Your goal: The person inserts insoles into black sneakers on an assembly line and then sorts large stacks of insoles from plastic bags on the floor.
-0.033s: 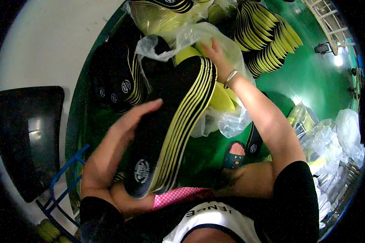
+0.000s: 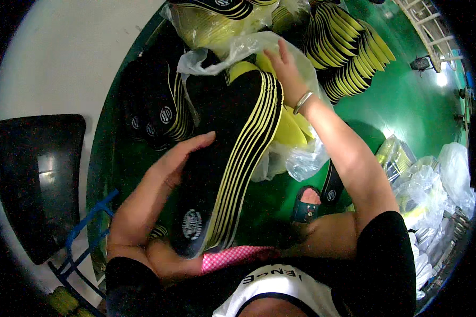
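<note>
A stack of black insoles [image 2: 225,127] with yellow-green edges slants across the middle, its far end at the mouth of a clear plastic bag [image 2: 301,161]. My left hand [image 2: 188,153] grips the stack's left side. One digit shows over the black top; the other fingers are hidden. Beyond the stack's far right side, my right hand [image 2: 288,68] is open with fingers spread against the bag's plastic. Whether it is inside the bag I cannot tell. Yellow-green insoles [image 2: 291,129] show in the bag beneath my right wrist, which wears a metal bangle [image 2: 303,102].
More black insoles [image 2: 166,113] lie at the left. Fanned yellow-green insole stacks [image 2: 349,58] rest at the far right on the green floor [image 2: 407,100]. Filled plastic bags [image 2: 423,185] sit at the right. A blue metal frame [image 2: 76,248] and a black seat [image 2: 37,185] stand at the left.
The near end of the insole stack has shifted slightly to the right. My right hand's fingers have moved a little farther away and to the right.
</note>
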`<state>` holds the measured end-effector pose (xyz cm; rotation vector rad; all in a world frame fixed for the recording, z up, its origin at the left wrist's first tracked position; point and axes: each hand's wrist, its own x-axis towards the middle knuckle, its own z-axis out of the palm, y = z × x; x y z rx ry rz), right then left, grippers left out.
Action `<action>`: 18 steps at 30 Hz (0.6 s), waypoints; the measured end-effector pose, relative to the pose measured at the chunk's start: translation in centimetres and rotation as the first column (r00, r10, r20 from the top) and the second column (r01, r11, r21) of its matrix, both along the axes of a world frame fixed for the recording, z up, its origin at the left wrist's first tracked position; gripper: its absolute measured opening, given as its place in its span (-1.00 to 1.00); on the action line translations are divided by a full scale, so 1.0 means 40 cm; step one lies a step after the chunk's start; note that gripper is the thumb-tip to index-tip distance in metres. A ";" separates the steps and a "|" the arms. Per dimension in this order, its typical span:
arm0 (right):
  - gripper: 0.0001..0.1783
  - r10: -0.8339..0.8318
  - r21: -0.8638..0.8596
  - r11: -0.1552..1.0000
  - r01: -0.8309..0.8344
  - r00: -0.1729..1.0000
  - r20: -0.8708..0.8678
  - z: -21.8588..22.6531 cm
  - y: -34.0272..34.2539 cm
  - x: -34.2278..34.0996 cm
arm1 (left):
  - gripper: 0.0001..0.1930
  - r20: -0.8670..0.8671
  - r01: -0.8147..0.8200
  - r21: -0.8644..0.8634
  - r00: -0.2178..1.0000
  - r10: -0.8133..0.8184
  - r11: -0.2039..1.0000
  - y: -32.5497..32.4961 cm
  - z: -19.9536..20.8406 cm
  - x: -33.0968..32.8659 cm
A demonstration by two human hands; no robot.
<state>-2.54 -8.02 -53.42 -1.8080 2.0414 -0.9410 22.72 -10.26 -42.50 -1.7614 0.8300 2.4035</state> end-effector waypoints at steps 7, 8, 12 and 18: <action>-0.26 -0.030 -0.118 0.993 -0.013 0.936 -0.351 0.168 -0.023 -0.012 | -0.61 -0.307 -0.174 0.100 0.931 0.197 0.980 -0.035 -0.062 -0.011; -0.25 0.016 -0.048 0.998 -0.035 0.940 -0.340 0.172 -0.016 -0.010 | -0.60 -0.335 -0.183 0.097 0.920 0.205 0.978 -0.045 -0.084 -0.011; -0.20 0.156 0.353 0.929 0.110 0.749 -0.644 0.084 0.018 0.026 | -0.56 -0.262 -0.203 0.013 0.944 0.199 0.979 -0.043 -0.048 -0.025; -0.19 0.178 0.487 0.835 0.258 0.710 -0.681 0.045 -0.029 0.009 | -0.54 -0.205 -0.101 0.041 0.973 0.107 0.994 -0.025 -0.062 0.008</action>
